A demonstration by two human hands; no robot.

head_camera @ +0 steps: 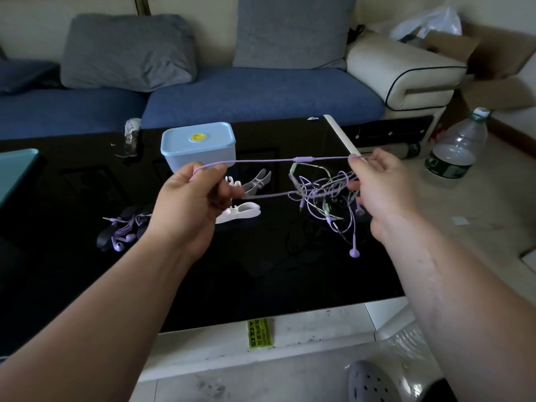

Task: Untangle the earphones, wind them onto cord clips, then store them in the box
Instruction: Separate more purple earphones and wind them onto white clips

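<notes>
A purple earphone cord (pixel 261 161) is stretched taut between my left hand (pixel 191 204) and my right hand (pixel 380 190), both pinching it above the black table (pixel 232 271). Below my right hand hangs a tangle of purple and pale green earphones (pixel 327 195), with one purple earbud (pixel 354 252) dangling lowest. White cord clips (pixel 240 211) lie on the table behind my left hand, with a translucent one (pixel 259 179) further back. A pale blue lidded box (pixel 198 145) stands at the back. A wound purple earphone on a dark clip (pixel 121 230) rests at the left.
A blue sofa with grey cushions (pixel 261 91) runs behind the table. A large plastic water bottle (pixel 458 146) stands on the floor at the right, with cardboard boxes (pixel 493 62) beyond. A teal object (pixel 14 172) sits at the table's left edge. A grey shoe (pixel 371 381) is below.
</notes>
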